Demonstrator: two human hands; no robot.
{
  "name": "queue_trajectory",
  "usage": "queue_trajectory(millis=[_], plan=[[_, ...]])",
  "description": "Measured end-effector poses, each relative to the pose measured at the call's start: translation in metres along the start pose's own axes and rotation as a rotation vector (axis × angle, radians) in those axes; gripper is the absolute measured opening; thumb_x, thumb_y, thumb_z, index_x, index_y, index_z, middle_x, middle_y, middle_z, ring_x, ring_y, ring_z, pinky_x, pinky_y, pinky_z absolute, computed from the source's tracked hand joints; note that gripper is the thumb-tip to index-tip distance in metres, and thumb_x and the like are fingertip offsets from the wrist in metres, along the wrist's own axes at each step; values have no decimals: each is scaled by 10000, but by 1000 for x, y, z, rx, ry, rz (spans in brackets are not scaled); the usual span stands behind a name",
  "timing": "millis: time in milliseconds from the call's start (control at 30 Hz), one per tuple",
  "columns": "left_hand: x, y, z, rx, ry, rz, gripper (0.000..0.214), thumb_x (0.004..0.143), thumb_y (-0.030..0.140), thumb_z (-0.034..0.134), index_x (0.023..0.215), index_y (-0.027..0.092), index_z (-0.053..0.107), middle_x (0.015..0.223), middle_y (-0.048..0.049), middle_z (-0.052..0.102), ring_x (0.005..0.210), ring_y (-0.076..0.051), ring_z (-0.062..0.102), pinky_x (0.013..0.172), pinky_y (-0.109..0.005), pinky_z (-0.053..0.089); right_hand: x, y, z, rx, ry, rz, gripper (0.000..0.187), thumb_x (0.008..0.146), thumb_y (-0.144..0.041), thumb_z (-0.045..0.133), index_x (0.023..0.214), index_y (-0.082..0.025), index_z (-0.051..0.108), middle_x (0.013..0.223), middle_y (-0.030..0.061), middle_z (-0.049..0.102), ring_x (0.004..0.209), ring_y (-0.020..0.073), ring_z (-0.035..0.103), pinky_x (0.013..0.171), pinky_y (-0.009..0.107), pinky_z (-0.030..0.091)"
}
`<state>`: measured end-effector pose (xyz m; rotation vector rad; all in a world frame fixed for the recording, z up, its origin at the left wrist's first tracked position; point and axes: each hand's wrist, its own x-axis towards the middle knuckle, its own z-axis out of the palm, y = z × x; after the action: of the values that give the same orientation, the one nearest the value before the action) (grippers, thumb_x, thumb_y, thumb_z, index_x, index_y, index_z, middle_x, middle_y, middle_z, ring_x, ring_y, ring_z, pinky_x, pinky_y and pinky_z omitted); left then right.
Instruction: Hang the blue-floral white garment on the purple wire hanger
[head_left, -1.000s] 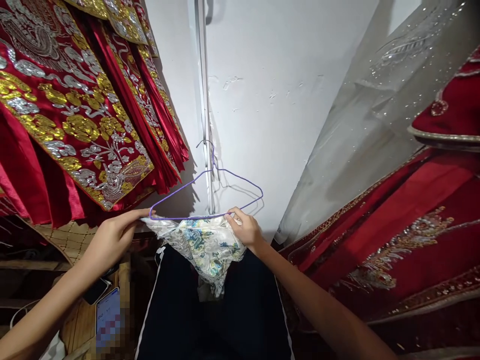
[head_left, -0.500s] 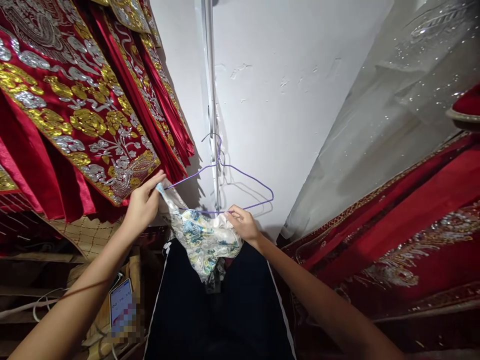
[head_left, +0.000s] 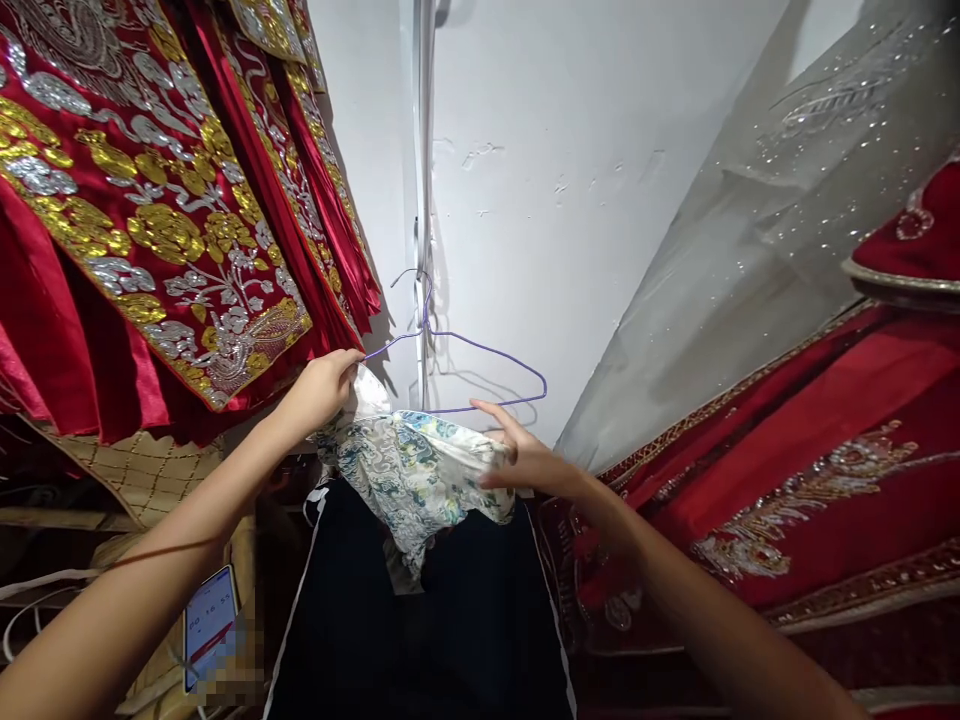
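A purple wire hanger (head_left: 480, 352) hangs by its hook from a vertical metal rail (head_left: 424, 200) on the white wall. A pale floral cloth (head_left: 409, 470) with blue and green print is draped over the hanger's bottom bar and hangs in folds. My left hand (head_left: 322, 386) is closed on the cloth's upper left corner, at the hanger's left end. My right hand (head_left: 517, 455) lies on the cloth's right side with fingers stretched out, the forefinger pointing up-left toward the bar.
Red garments (head_left: 150, 200) with gold and silver embroidery hang at the left. More red embroidered cloth (head_left: 810, 470) and a sheer sparkly veil (head_left: 750, 240) fill the right. A black garment (head_left: 420, 630) with white stripes hangs below. A lit phone (head_left: 210, 620) lies at lower left.
My left hand has lifted the cloth's left corner up to the hanger's left end. My right hand has let go its pinch and spread flat on the cloth.
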<state>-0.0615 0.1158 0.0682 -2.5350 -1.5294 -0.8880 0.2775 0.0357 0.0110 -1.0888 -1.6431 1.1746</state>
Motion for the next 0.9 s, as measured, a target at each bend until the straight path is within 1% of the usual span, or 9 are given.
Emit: queue_trajectory(millis=[67, 133, 233, 333, 433, 533, 700, 767, 900], plan=[[-1, 1, -7, 41, -6, 17, 383, 947, 228, 384, 1205, 132, 651, 1149, -139, 706, 1046, -271, 666, 936, -375, 501, 0, 0, -21, -195, 53, -75, 959, 668, -239, 743, 1539, -231, 342, 980, 46, 633, 660, 145, 577, 628, 290, 498], [-2, 6, -14, 53, -13, 41, 373, 949, 238, 387, 1188, 136, 655, 1127, -133, 712, 1019, -267, 671, 918, -366, 502, 5, 1, -44, -375, 288, -182, 938, 706, -195, 673, 1562, -219, 292, 1118, 94, 598, 741, 160, 596, 693, 312, 517], [-3, 14, -21, 20, -46, 64, 360, 953, 242, 391, 1173, 151, 661, 1133, -117, 716, 1012, -254, 673, 918, -351, 499, 16, -2, -73, -535, 531, -297, 718, 759, -238, 648, 1455, -182, 483, 1220, 141, 576, 966, 237, 616, 841, 372, 514], [-4, 12, -24, -11, -54, 66, 352, 950, 247, 406, 1172, 160, 666, 1143, -111, 711, 1032, -256, 664, 926, -353, 493, 23, -13, -88, -516, 241, -205, 344, 825, -365, 647, 1102, -176, 726, 1052, 114, 680, 983, 287, 635, 825, 386, 516], [-3, 2, -24, -21, -34, 72, 363, 964, 272, 400, 1192, 164, 659, 1121, -116, 701, 1025, -258, 654, 910, -358, 491, 19, -23, -90, -480, -95, -106, 233, 834, -384, 652, 890, -181, 751, 920, 83, 717, 881, 279, 662, 749, 355, 515], [-3, -1, -21, -27, -48, 80, 373, 974, 289, 390, 1206, 161, 652, 1075, -116, 693, 975, -251, 652, 876, -356, 492, 11, -24, -87, -523, 98, -201, 187, 812, -299, 649, 929, -187, 744, 953, 80, 713, 909, 263, 659, 771, 339, 500], [-4, 12, -17, -83, -107, 149, 359, 976, 296, 396, 1196, 166, 648, 1102, -117, 682, 982, -242, 649, 876, -336, 487, 11, -17, -90, -578, 463, -200, 782, 734, -242, 693, 1473, -138, 459, 900, 56, 679, 798, 212, 640, 735, 324, 495], [-5, 12, -18, -89, -102, 152, 353, 983, 308, 391, 1194, 175, 641, 1109, -113, 683, 992, -244, 649, 882, -336, 481, 16, -18, -92, -593, 440, -156, 772, 709, -257, 719, 1435, -99, 508, 848, 52, 675, 760, 209, 631, 725, 327, 496], [-9, -4, -22, -54, -74, 115, 349, 999, 352, 374, 1203, 205, 617, 1109, -102, 681, 1008, -253, 636, 887, -341, 459, 22, -29, -96, -397, 296, -79, 415, 677, -338, 778, 1032, -125, 752, 844, 85, 716, 801, 239, 655, 716, 327, 514]])
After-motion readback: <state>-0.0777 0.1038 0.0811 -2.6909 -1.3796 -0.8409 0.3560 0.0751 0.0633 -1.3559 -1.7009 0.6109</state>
